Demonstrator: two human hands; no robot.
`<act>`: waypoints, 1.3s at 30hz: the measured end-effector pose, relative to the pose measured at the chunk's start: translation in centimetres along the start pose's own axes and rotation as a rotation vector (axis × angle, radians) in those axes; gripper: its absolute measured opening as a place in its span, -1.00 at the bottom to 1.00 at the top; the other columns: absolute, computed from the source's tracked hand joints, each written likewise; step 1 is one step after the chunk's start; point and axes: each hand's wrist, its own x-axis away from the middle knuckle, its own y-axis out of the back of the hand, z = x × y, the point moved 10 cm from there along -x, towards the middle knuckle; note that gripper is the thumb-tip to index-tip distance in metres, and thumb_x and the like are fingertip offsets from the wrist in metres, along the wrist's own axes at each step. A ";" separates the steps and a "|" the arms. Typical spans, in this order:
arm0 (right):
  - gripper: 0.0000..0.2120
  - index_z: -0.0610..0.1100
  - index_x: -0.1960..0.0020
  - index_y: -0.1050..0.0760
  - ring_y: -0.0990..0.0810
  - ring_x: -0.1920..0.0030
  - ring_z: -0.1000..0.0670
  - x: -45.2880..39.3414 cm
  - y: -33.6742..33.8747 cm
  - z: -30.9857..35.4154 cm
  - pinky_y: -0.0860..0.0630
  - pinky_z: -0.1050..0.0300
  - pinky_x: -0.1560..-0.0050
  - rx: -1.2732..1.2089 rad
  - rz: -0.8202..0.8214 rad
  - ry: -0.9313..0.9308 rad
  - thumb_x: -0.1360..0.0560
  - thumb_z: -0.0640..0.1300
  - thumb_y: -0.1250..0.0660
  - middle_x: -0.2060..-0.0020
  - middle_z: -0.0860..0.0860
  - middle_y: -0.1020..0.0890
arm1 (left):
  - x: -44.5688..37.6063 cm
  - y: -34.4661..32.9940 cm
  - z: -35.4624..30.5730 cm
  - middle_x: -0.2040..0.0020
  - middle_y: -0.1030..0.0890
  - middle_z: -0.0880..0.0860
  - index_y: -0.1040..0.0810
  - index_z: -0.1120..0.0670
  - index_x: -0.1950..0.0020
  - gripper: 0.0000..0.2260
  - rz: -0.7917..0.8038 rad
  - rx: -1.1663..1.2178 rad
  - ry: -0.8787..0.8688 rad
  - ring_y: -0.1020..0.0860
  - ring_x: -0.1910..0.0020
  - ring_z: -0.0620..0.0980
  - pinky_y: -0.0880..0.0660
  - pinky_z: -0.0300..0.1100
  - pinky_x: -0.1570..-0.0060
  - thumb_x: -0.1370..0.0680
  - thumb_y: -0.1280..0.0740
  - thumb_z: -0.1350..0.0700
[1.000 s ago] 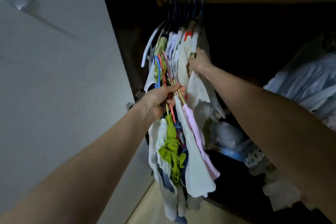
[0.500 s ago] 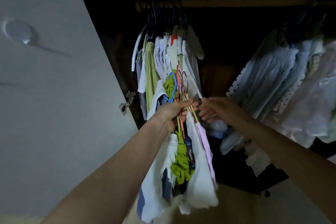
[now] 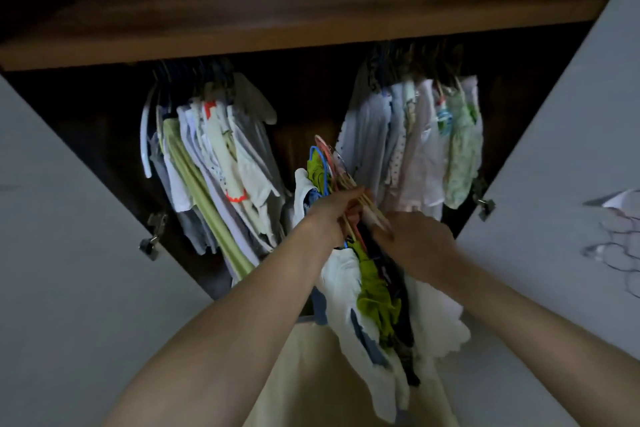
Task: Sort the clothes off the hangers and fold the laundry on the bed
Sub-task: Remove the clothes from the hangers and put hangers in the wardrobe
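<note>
Since the earlier frames the bundle has come off the rod and out in front of the wardrobe; the right hand, which was up at the hanging clothes, has dropped to the bundle. Both doors now show.

Head view:
- Bundle of hangers [image 3: 341,184]: thin plastic and wood, blue and pink hooks at top, pale sticks fanned out. Sits centre frame, between the two hanging groups, clear of the rod.
- Clothes on the bundle [image 3: 377,298]: soft, crumpled; white scalloped pieces, a lime-green ruffled one, dark strips. They hang down over a cream panel [image 3: 311,374].
- Left hand [image 3: 332,211]: fingers curled round the hanger necks, gripping the bunch.
- Right hand [image 3: 415,243]: back facing camera, fingers bent into the bundle just below the left. Whether it grips a hanger or only touches cloth, cannot tell.
- Left hanging group [image 3: 214,163]: whites, a pale green strip, orange trim.
- Right hanging group [image 3: 415,142]: pale lilac, dotted, green-print.
- Wooden shelf [image 3: 294,10] above, brown, blurred.
- Flat grey doors: left door [image 3: 69,253], right door [image 3: 561,184]; metal hinges on both.
</note>
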 end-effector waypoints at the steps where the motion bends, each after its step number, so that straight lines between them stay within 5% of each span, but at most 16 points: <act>1: -0.65 -0.20 0.03 -0.53 -0.61 0.12 -0.16 0.5 0.6 -0.2 -0.54 -0.04 0.10 0.082 -0.109 -0.011 -0.56 0.10 -0.25 0.12 -0.12 -0.61 | 0.1 -0.9 -0.2 0.38 -0.58 0.04 -0.53 0.22 0.18 -0.81 0.021 -0.002 -0.001 -0.28 0.69 -0.19 -0.17 -0.42 0.68 -0.62 -0.25 0.21; 3: -0.65 -0.23 0.27 -0.55 -0.55 0.52 -0.12 1.1 1.5 -0.6 -0.42 0.14 0.52 0.155 -0.258 -0.032 -0.37 0.06 -0.50 0.45 -0.12 -0.57 | 0.0 -1.9 -0.8 0.45 -0.62 0.02 -0.54 0.23 0.17 -0.82 0.055 -0.005 -0.003 -0.35 0.69 -0.19 -0.24 -0.40 0.69 -0.61 -0.26 0.23; 5: -0.66 -0.21 0.33 -0.51 -0.48 0.62 -0.10 0.9 1.6 -0.9 -0.22 0.23 0.57 0.121 -0.299 -0.066 -0.33 0.04 -0.54 0.56 -0.09 -0.50 | -0.7 -2.1 -1.6 0.44 -0.63 0.02 -0.55 0.23 0.16 -0.84 0.064 -0.022 -0.021 -0.40 0.66 -0.19 -0.28 -0.39 0.68 -0.60 -0.28 0.23; 9: -0.67 -0.16 -0.11 -0.48 -0.64 0.15 -0.18 -0.7 0.0 -0.9 -0.44 0.05 0.25 -0.027 -0.351 -0.105 -0.62 0.08 -0.12 0.15 -0.14 -0.63 | -3.0 -1.2 -3.2 0.42 -0.65 0.03 -0.54 0.24 0.11 -0.87 0.075 -0.055 -0.056 -0.41 0.60 -0.19 -0.23 -0.41 0.65 -0.61 -0.27 0.23; 13: -0.66 -0.16 -0.13 -0.47 -0.62 0.06 -0.18 -4.2 -2.2 -0.7 -0.44 0.06 0.20 -0.220 -0.407 -0.154 -0.65 0.05 -0.04 0.11 -0.16 -0.63 | -5.1 -0.8 -4.9 0.37 -0.63 0.07 -0.54 0.29 -0.04 -0.85 0.133 -0.041 -0.084 -0.54 0.50 -0.15 -0.36 -0.45 0.58 -0.63 -0.21 0.25; 16: -0.67 -0.21 -0.08 -0.49 -0.59 0.00 -0.23 -8.2 -3.7 -2.5 -0.47 -0.01 0.07 -0.387 -0.433 -0.243 -0.64 0.01 -0.08 0.08 -0.19 -0.62 | -7.8 0.5 -6.4 -0.18 -0.58 0.21 -0.47 0.39 -0.21 -0.77 0.115 0.017 -0.109 -0.65 0.02 -0.03 -0.50 -0.40 0.14 -0.64 -0.14 0.30; 18: -0.69 -0.22 -0.06 -0.48 -0.58 0.00 -0.24 -10.7 -4.2 -3.7 -0.44 -0.02 0.05 -0.448 -0.466 -0.266 -0.64 -0.01 -0.09 0.07 -0.20 -0.61 | -9.8 1.3 -7.5 -0.28 -0.51 0.24 -0.42 0.42 -0.29 -0.72 0.119 -0.001 -0.120 -0.65 -0.01 -0.06 -0.47 -0.47 0.28 -0.65 -0.10 0.32; 20: -0.71 -0.22 -0.04 -0.46 -0.58 0.01 -0.24 -13.0 -4.3 -4.4 -0.43 -0.02 0.06 -0.487 -0.521 -0.264 -0.63 -0.01 -0.10 0.10 -0.20 -0.61 | -11.4 1.7 -8.8 -0.12 -0.62 0.22 -0.45 0.40 -0.24 -0.74 0.143 -0.022 -0.144 -0.67 0.25 -0.12 -0.36 -0.48 0.57 -0.66 -0.07 0.33; 21: -0.71 -0.23 -0.05 -0.46 -0.58 0.01 -0.23 -14.1 -4.1 -4.5 -0.40 0.02 0.10 -0.506 -0.555 -0.259 -0.64 -0.02 -0.10 0.10 -0.19 -0.60 | -12.1 1.8 -9.6 -0.03 -0.65 0.19 -0.46 0.39 -0.17 -0.75 0.158 -0.033 -0.161 -0.66 0.22 -0.11 -0.30 -0.46 0.63 -0.66 -0.05 0.33; 23: -0.69 -0.24 -0.07 -0.46 -0.56 0.03 -0.21 -16.3 -3.5 -4.2 -0.28 0.09 0.17 -0.538 -0.624 -0.246 -0.64 -0.02 -0.10 0.10 -0.19 -0.59 | -13.3 2.1 -11.4 -0.05 -0.62 0.18 -0.48 0.39 -0.06 -0.75 0.171 -0.044 -0.213 -0.65 0.09 -0.06 -0.30 -0.47 0.59 -0.66 -0.03 0.32; 28: -0.68 -0.24 -0.09 -0.47 -0.57 0.05 -0.22 -21.8 -2.2 -2.1 -0.25 0.08 0.23 -0.549 -0.715 -0.182 -0.64 -0.01 -0.09 0.12 -0.17 -0.61 | -15.0 2.9 -14.6 0.30 -0.69 0.12 -0.52 0.39 -0.09 -0.71 0.208 -0.059 -0.336 -0.67 0.37 -0.09 -0.53 -0.37 0.44 -0.66 -0.03 0.29; 35: -0.71 -0.23 -0.05 -0.46 -0.58 0.10 -0.27 -25.4 -3.4 -2.1 -0.27 0.01 0.25 -0.503 -0.888 -0.158 -0.63 -0.03 -0.10 0.15 -0.21 -0.63 | -17.4 4.5 -18.4 0.35 -0.67 0.17 -0.48 0.37 0.04 -0.72 0.205 -0.004 -0.447 -0.66 0.43 -0.02 -0.57 -0.27 0.43 -0.63 0.00 0.31; 39: -0.72 -0.24 -0.01 -0.46 -0.56 0.07 -0.28 -24.9 -3.6 -3.2 -0.26 0.01 0.22 -0.563 -0.965 -0.155 -0.63 -0.03 -0.12 0.13 -0.22 -0.62 | -17.4 4.5 -18.9 0.35 -0.67 0.14 -0.47 0.35 -0.04 -0.73 0.207 -0.043 -0.508 -0.67 0.39 0.02 -0.55 -0.30 0.49 -0.63 -0.01 0.29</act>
